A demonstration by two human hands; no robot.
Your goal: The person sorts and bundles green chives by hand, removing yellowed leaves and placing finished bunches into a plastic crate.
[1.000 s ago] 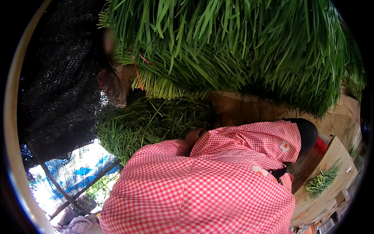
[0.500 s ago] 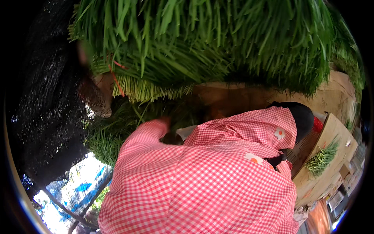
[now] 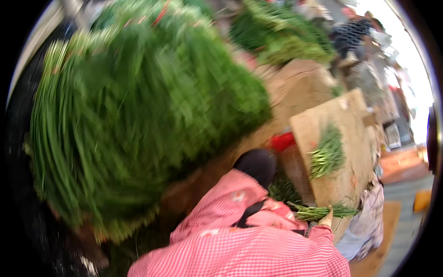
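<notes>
My right hand [image 3: 326, 218] is closed around a small bunch of green chives [image 3: 307, 212], whose stalks stick out on both sides. It is over the lower end of a wooden board [image 3: 304, 134], coming from a pink checked sleeve. Another loose bunch of chives [image 3: 328, 154] lies on the board, pale ends toward the lower left. My left hand does not show; the pink checked smock covers the lower middle. A large stack of chives [image 3: 152, 111] fills the left side, blurred by motion.
A red plastic basket [image 3: 297, 168] stands under the board's left edge. More bundled greens [image 3: 281, 34] lie on brown cardboard [image 3: 300, 85] beyond. A crumpled pale cloth [image 3: 367, 226] hangs beside the board's lower end. A person in dark patterned clothes [image 3: 353, 34] is at the far right.
The view has swung right toward the board. My blurred left hand, by the lower greens before, has left the picture. My right hand, hidden before, now shows with the chives.
</notes>
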